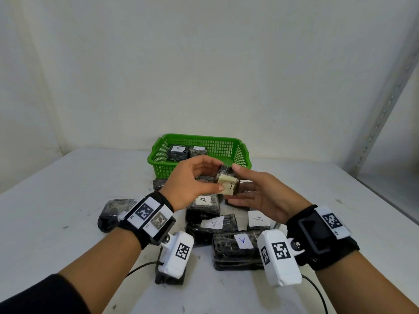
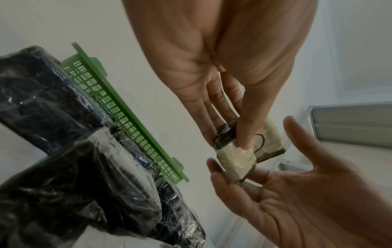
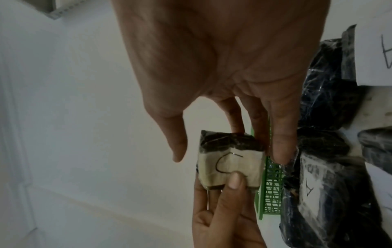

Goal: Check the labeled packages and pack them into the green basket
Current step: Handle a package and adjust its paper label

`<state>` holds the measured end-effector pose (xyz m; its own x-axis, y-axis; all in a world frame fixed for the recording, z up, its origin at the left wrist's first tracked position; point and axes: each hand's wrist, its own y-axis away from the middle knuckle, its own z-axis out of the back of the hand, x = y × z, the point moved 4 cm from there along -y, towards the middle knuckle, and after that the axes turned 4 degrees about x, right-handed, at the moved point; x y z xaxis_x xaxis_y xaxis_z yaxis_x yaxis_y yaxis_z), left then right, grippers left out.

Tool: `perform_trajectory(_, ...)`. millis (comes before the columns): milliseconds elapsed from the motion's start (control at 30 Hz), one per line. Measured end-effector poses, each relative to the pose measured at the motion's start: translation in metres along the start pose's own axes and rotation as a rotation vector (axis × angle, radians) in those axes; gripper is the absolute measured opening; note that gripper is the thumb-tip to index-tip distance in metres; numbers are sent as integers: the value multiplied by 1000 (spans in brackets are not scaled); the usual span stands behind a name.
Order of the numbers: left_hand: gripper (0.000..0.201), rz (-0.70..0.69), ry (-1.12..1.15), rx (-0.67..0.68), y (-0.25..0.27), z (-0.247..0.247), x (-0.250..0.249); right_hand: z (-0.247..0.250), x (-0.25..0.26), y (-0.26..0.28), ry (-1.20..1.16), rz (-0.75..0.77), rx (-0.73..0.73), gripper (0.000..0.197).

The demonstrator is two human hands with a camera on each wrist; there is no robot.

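1. The left hand (image 1: 192, 182) pinched a small black-wrapped package (image 1: 227, 181) between thumb and fingers, its pale label, marked with what looked like a C, turned toward the person.
2. The package was held in the air just in front of the green basket (image 1: 199, 141), above the pile on the table.
3. The right hand (image 1: 265, 198) lay palm-up beside and under the package, fingers nearly straight; its fingertips touched the package's far side, and nothing was curled around it.
4. The basket stood at the back of the white table (image 1: 68, 189), against the wall, and held a package labelled B (image 1: 178, 151) and, just beside it, a package labelled A (image 1: 198, 150).
5. Between the person and the basket lay a loose heap of black-wrapped packages; four showed A labels, among them one under the left hand (image 1: 204, 202), one in the middle (image 1: 212, 225) and the nearest (image 1: 237, 248).
6. The heap reached up to the basket's near wall, with one dark package (image 1: 159, 183) lying just beside it.
7. Another black package (image 1: 113, 214) lay off to the left of the pile, partly hidden by the left wrist's strap.
8. A metal shelf upright (image 1: 385, 105) ran up the right side.
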<state>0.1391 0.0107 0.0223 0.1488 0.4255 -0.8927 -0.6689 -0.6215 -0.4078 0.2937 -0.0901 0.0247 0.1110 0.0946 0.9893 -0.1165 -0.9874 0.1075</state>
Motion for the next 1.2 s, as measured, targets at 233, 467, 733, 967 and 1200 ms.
perform_trajectory(233, 48, 9, -22, 3, 1, -3, -1, 5, 3, -6, -13, 64, -7, 31)
perform_trajectory(467, 42, 22, -68, -21, 0, -3, 0, 0, 8, -9, 36, 96, 26, 34)
perform_trajectory(733, 44, 12, -70, -1, 3, -1, 2, 2, 4, -10, 77, 108, 25, 51)
perform_trajectory(967, 43, 22, -71, -1, 1, 2, 4, 5, 4, -10, 37, 96, 35, 35)
perform_trajectory(1200, 44, 10, -88, -4, 3, 1, 1, 1, 7, -10, 60, 99, 53, 42)
